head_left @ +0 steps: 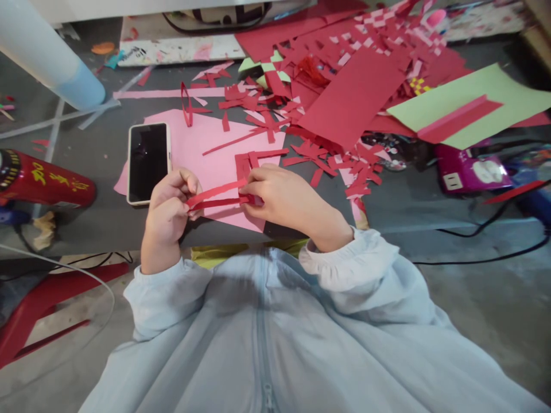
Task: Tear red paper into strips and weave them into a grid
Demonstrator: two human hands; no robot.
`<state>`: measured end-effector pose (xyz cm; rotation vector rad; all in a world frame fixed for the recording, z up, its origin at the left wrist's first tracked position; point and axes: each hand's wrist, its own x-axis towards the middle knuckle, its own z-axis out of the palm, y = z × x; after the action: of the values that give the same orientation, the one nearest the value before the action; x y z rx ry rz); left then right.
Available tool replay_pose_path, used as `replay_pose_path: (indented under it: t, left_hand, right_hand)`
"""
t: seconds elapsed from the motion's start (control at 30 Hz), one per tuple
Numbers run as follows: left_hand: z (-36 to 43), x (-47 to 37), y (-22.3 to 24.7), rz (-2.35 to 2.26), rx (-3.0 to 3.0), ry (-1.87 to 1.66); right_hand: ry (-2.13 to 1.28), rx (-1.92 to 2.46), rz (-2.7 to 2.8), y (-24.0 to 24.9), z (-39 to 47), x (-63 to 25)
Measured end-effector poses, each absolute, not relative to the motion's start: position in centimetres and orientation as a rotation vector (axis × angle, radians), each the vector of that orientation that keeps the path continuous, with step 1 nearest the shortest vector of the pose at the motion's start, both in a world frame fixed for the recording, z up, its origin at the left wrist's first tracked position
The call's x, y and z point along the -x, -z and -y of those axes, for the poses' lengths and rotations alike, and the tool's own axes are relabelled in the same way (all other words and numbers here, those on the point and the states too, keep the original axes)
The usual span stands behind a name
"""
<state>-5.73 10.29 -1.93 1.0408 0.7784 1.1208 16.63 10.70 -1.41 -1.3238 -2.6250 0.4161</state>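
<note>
Two red paper strips (217, 194) stretch between my hands above a pink paper sheet (202, 137). My left hand (170, 201) pinches their left ends, fingers curled. The right ends are in the closed fingers of my right hand (275, 192), which partly hide them. Just behind my right hand, a small piece of folded red paper (244, 163) lies on the pink sheet. A phone (148, 163) with a dark screen rests on the sheet's left part, close to my left hand. A thin red loop (186, 106) stands near the sheet's back edge.
Red and pink scraps (258, 103) and large red sheets (353, 97) cover the back middle. At the right are a green sheet (469, 103) and a purple pack (471, 169). A red can (47, 180) and a white-blue cylinder (55, 57) are at the left. Cables hang over the front edge.
</note>
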Motion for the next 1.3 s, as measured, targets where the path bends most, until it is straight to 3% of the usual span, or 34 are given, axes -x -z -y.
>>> replay_pose_path:
  t: [0.23,0.57,0.83,1.3]
  left_hand:
    - [-9.9,5.6,1.6,-0.834,-1.051,-1.064]
    - [-9.9,5.7,1.7,-0.927,-1.250,-0.789]
    - [-10.5,3.5,-0.2,-0.925,-1.232,-0.778]
    - [-11.9,2.5,1.6,-1.069,-1.465,-0.713]
  right_hand:
    - [-0.481,1.238,2.589,1.8,-11.7,-17.3]
    - [-1.053,1.187,2.152,3.2,-13.5,-18.2]
    - [-1.350,1.096,1.907,4.3,-14.2,-19.0]
    - [-1.204,1.139,1.911,3.3,-13.6,-19.0]
